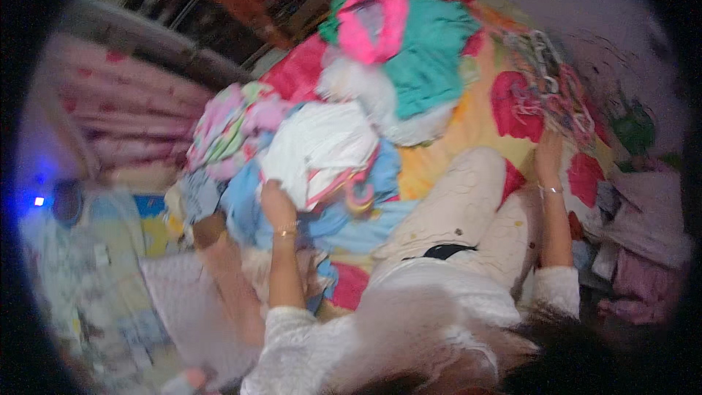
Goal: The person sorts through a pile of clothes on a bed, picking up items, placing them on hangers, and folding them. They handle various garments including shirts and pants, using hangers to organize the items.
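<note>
On the bed in front of me lies a white garment (pixel 322 143) with a pink clothes hanger (pixel 360 194); the hanger's hook sticks out at the near side. My left hand (pixel 278 206) is closed at the garment's near left edge. Far to the right, my right hand (pixel 548 159) reaches to a heap of clothes hangers (pixel 552 88). Its fingers look stretched out at the heap's near end, though blur softens them. Blue clothing (pixel 311 227) lies under and around the white garment.
Behind the white garment are a green garment (pixel 431 51), a bright pink piece (pixel 373 25) and white fluffy cloth (pixel 358 84). Patterned clothing (pixel 234 128) is piled at left, near a pink curtain (pixel 124 110). More folded cloth (pixel 643 227) lies at right by the wall.
</note>
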Available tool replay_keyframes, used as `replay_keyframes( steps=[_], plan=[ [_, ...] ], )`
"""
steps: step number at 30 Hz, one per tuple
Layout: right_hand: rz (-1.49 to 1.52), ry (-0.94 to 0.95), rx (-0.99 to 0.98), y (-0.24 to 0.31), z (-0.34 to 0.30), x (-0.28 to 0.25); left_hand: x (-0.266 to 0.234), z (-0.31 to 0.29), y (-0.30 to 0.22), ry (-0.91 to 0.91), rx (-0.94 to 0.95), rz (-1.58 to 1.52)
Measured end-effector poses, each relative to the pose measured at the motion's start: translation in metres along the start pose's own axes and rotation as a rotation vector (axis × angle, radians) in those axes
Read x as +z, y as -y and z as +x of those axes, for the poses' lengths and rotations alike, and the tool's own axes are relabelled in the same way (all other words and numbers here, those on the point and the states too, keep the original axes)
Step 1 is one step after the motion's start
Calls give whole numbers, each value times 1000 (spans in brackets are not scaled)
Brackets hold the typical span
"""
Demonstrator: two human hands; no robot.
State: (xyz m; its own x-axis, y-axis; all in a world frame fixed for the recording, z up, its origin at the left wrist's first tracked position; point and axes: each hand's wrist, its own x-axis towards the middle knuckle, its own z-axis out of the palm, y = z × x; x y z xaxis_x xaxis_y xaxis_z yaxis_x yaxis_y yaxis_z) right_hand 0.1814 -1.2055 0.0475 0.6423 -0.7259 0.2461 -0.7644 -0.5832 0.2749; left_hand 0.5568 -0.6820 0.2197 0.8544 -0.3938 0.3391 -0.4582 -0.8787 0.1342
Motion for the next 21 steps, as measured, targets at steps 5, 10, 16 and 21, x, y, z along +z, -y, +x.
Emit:
replay_keyframes(
  steps=[5,10,16,21],
  plan=[
    [372,126,-112,73,-30,-102,0,-8,9,294,44,83],
    [589,117,-209,114,-43,-160,14,-14,22,339,-43,108],
    [1047,-24,-374,152,-35,-242,-57,16,-29,295,-135,-284],
    [1081,-424,-607,168,-32,-314,-113,-4,-112,682,18,-688]
  ],
)
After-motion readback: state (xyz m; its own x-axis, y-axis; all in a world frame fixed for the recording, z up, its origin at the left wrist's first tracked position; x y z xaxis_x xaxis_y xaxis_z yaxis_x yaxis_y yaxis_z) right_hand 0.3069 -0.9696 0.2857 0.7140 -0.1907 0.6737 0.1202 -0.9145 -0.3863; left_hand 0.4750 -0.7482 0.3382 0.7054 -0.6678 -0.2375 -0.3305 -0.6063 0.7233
